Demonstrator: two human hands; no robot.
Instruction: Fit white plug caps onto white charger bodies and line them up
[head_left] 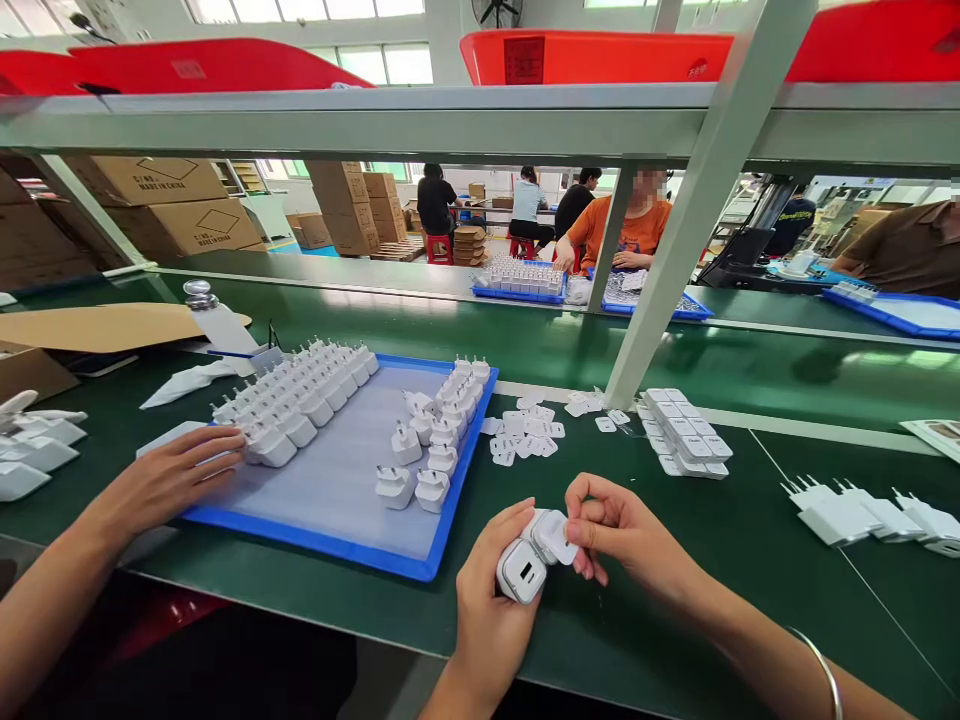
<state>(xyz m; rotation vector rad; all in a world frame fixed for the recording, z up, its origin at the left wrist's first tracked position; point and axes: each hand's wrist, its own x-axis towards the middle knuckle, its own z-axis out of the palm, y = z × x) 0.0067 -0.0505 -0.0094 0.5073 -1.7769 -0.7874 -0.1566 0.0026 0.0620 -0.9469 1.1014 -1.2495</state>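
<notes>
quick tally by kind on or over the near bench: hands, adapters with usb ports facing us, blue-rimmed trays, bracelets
Hands: 3 (left hand, right hand, co-worker's hand)
Port-side adapter: 1
Blue-rimmed tray: 1
Bracelet: 1
Total: 6

We see smooth, lightly glossy plastic chargers [520, 573], a plastic tray [315, 546] (its base [330, 490] looks matt), matt cardboard boxes [345, 212], a shiny metal bangle [828, 678].

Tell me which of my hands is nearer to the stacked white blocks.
Right. Your right hand is in front of the stacked white blocks, slightly left; your left hand is farther left, around a white charger.
</notes>
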